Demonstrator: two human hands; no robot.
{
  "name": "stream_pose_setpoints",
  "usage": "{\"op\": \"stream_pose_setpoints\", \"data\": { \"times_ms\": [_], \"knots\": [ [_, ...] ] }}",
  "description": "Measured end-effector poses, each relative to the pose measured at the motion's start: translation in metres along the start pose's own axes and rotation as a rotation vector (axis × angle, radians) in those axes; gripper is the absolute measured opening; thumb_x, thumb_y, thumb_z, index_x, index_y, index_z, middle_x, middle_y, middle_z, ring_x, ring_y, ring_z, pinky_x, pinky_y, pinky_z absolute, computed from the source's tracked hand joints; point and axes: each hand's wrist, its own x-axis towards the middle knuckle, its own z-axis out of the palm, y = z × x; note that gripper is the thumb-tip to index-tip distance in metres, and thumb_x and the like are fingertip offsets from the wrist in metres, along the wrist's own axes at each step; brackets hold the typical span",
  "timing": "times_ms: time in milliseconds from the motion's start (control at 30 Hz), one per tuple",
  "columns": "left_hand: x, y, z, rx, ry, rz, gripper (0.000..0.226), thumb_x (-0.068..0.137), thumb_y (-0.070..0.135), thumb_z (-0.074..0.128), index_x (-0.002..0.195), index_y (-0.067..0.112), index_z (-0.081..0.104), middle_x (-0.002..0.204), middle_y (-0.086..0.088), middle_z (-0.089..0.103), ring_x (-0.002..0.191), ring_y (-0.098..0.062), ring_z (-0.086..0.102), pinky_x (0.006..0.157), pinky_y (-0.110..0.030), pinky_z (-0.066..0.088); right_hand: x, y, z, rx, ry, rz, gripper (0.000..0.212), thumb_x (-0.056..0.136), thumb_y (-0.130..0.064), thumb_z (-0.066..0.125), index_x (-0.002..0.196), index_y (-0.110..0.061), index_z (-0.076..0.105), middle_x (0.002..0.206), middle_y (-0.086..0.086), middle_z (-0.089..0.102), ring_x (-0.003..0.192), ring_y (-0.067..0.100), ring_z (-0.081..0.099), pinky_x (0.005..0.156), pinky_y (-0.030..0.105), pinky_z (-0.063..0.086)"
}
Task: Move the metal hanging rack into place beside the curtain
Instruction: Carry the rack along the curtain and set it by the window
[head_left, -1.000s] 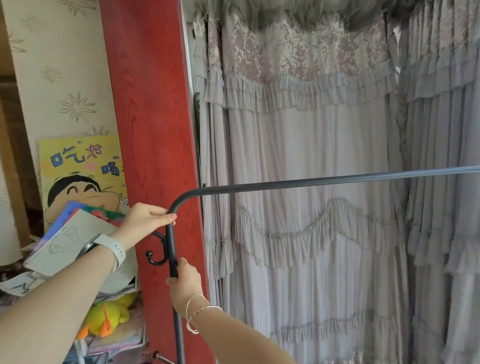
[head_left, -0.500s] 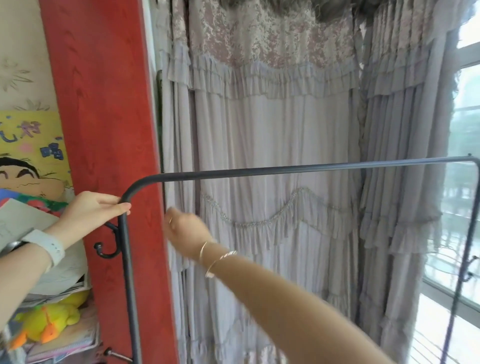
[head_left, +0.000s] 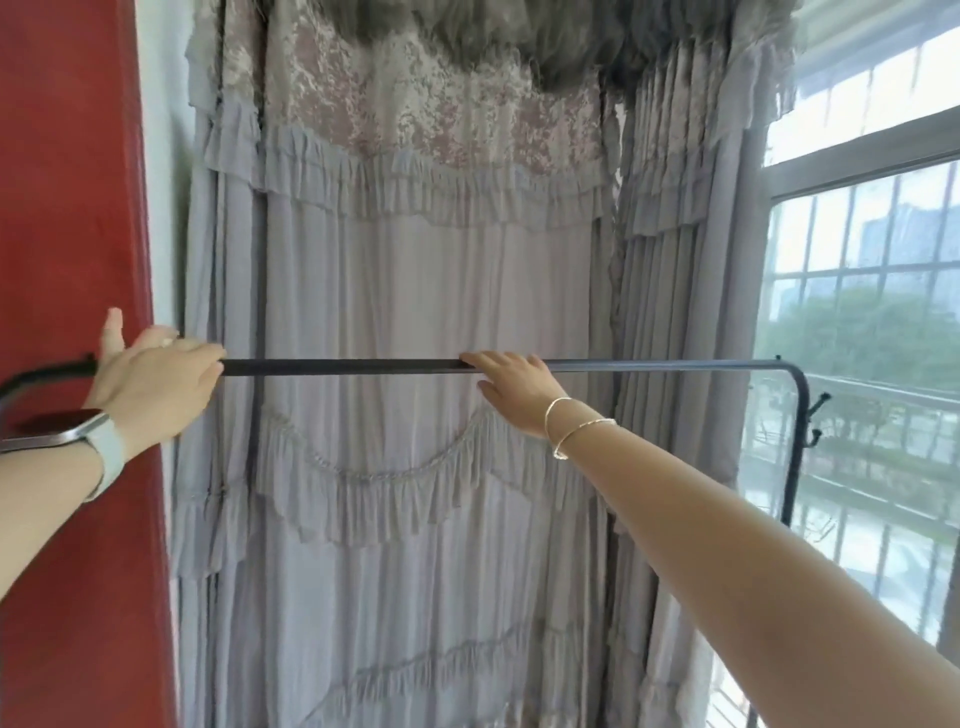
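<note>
Since a second ago the right hand has left the rack's upright post and come up to the top bar, and the view has swung rightward, so the red panel now fills only the left edge and the window shows at the right. That right hand lies over the horizontal bar of the metal hanging rack near its middle, fingers hooked loosely over the top and thumb spread below; whether they close fully round the bar cannot be told. Two thin bangles circle its wrist. The left hand rests on the same bar close to the left bend, fingers curled over it and thumb lifted against the red panel, grasping the rail; a white-strapped smartwatch sits on that wrist.

The bar runs level across the view, just in front of the grey ruffled curtain, which hangs behind it from top to bottom. At the right the bar bends down into a dark post in front of the window, with small hooks sticking out beside the bend. At the left the bar curves down past the red panel and out of view. Gathered curtain folds hang between the flat curtain and the window, behind the bar's right end.
</note>
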Motion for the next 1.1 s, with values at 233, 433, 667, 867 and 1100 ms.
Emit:
{"op": "stream_pose_setpoints", "data": {
  "times_ms": [233, 433, 667, 867, 1100],
  "knots": [
    [0.03, 0.142, 0.017, 0.045, 0.015, 0.255, 0.034, 0.093, 0.044, 0.038, 0.077, 0.019, 0.054, 0.07, -0.004, 0.065, 0.079, -0.03, 0.062, 0.092, -0.052, 0.035, -0.023, 0.123, 0.004, 0.019, 0.026, 0.309, 0.039, 0.096, -0.019, 0.037, 0.134, -0.018, 0.046, 0.136, 0.004, 0.053, 0.128, 0.025, 0.044, 0.107, 0.048, 0.034],
    [0.061, 0.277, 0.038, -0.161, 0.043, 0.379, 0.039, 0.094, 0.044, 0.041, 0.068, 0.016, 0.045, 0.059, 0.001, 0.05, 0.061, -0.028, 0.052, 0.052, -0.034, 0.032, -0.102, 0.268, 0.012, 0.055, 0.213, 0.865, 0.04, 0.096, -0.011, 0.042, 0.135, -0.007, 0.04, 0.138, 0.017, 0.045, 0.126, 0.036, 0.043, 0.099, 0.049, 0.044],
    [0.104, 0.434, 0.071, -0.157, 0.035, 0.478, 0.038, 0.094, 0.051, 0.031, 0.075, 0.019, 0.038, 0.069, 0.004, 0.05, 0.062, -0.025, 0.054, 0.051, -0.033, 0.033, -0.162, 0.424, 0.037, 0.298, 0.235, 1.244, 0.051, 0.094, -0.014, 0.054, 0.136, 0.007, 0.034, 0.129, 0.027, 0.049, 0.114, 0.037, 0.054, 0.094, 0.041, 0.048],
    [0.128, 0.587, 0.085, -0.125, 0.023, 0.537, 0.04, 0.096, 0.049, 0.027, 0.081, 0.015, 0.04, 0.075, -0.003, 0.06, 0.063, -0.028, 0.057, 0.051, -0.032, 0.032, -0.166, 0.499, 0.076, 0.463, 0.09, 1.13, 0.024, 0.091, -0.015, 0.054, 0.112, -0.005, 0.046, 0.091, 0.017, 0.052, 0.077, 0.026, 0.052, 0.068, 0.039, 0.049],
    [0.153, 0.721, 0.095, -0.105, -0.045, 0.567, 0.043, 0.098, 0.045, 0.03, 0.101, 0.008, 0.052, 0.094, -0.01, 0.068, 0.082, -0.033, 0.064, 0.059, -0.033, 0.036, -0.154, 0.524, 0.115, 0.49, 0.163, 1.108, 0.04, 0.093, -0.014, 0.055, 0.125, 0.003, 0.04, 0.128, 0.022, 0.048, 0.104, 0.032, 0.056, 0.082, 0.034, 0.046]
  ]
}}
